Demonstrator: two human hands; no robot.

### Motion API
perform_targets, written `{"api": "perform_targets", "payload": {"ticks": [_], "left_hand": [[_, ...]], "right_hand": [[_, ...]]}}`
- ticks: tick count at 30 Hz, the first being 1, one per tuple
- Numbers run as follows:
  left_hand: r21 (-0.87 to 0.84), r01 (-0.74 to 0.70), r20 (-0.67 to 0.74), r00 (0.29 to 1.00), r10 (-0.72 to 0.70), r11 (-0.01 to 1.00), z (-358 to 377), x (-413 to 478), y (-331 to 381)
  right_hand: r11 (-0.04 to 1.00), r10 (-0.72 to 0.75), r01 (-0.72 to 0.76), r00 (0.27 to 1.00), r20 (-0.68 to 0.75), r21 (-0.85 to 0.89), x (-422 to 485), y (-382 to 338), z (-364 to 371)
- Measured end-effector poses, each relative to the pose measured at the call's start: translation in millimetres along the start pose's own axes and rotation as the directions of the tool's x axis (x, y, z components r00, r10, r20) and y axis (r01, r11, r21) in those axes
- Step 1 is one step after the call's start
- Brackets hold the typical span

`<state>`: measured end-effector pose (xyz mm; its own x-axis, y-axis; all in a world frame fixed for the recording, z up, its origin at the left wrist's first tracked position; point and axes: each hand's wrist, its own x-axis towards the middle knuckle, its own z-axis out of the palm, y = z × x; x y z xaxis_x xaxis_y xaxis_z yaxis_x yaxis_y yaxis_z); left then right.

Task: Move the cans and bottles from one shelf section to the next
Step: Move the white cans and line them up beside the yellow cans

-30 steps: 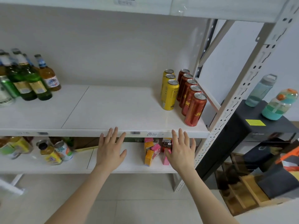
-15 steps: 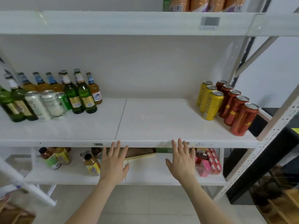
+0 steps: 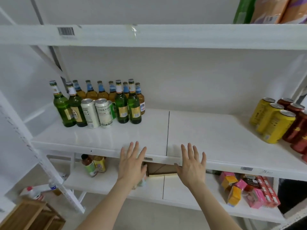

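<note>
On the left section of the white middle shelf stand several green bottles, several amber bottles behind them, and two white cans. At the far right of the same shelf stand three yellow cans and several red cans. My left hand and my right hand hover in front of the shelf's front edge with fingers spread, holding nothing. A seam divides the two shelf sections between my hands.
The lower shelf carries small bottles at left, a flat brown box in the middle and pink and orange cartons at right. Orange packs sit on the top shelf. A wooden crate stands at bottom left.
The view has swung left and upward, bringing the whole bottle group into sight and pushing the cans to the right edge. Both hands stay spread at the shelf front.
</note>
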<state>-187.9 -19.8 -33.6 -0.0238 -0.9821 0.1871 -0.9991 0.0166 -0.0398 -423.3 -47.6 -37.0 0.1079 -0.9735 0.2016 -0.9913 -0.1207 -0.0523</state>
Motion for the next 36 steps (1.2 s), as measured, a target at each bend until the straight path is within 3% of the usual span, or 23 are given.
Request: {"api": "perform_targets", "payload": {"ticks": [6,11,24,36], "left_hand": [[0.03,-0.013,-0.043,0.999,0.015,0.999,-7.9,32.8,-78.1],[0.028,-0.006,-0.047,0.999,0.007,1.0,-5.6,40.5,-148.9],[0.066,-0.147,-0.046,0.988,0.15,0.987,7.1,57.8,-362.7],[-0.074,-0.126,-0.087,0.989,0.119,0.989,25.3,93.8,-417.3]], "right_hand": [[0.998,0.036,-0.03,0.992,-0.117,0.054,44.7,-73.3,-7.5],[1.0,0.009,-0.009,0.998,-0.064,0.011,63.2,-145.8,2.3],[0.993,0.121,-0.119,0.99,-0.073,0.024,75.0,-343.7,28.2],[0.991,0.136,-0.136,0.985,-0.102,0.013,121.1,-389.9,26.4]]}}
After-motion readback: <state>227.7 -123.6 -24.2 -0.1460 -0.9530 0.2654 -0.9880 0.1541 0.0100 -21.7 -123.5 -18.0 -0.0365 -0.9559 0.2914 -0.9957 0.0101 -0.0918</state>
